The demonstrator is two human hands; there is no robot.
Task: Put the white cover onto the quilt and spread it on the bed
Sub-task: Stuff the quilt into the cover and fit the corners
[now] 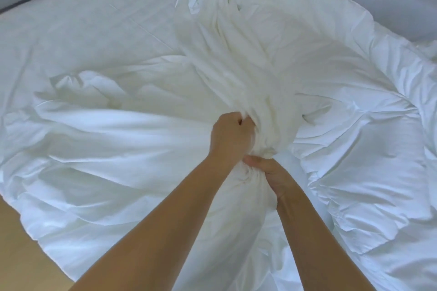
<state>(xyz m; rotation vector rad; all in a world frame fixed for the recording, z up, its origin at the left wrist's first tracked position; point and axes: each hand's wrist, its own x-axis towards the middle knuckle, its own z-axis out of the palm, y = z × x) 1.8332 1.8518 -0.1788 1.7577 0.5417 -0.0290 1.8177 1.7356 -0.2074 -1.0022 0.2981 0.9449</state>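
Left hand (228,134): reaches in from lower left, arm nearly straight, back of hand up. Fingers curled tight in a fist round the gathered cover (238,66).

Right hand (268,173): reaches in from lower right, just behind the left hand and about touching it. Fingers wrapped round the same bunch, thumb laid across the top of it.

Cover: cream, roped into a twisted band. Its long axis runs from the hands away from the person, to the top of the frame, leaning slightly left. It lies on top of the quilt (354,139).

Quilt: puffy, white, rumpled. Spread across the near and right parts of the bed (94,26). One corner overhangs the wooden floor (14,243).
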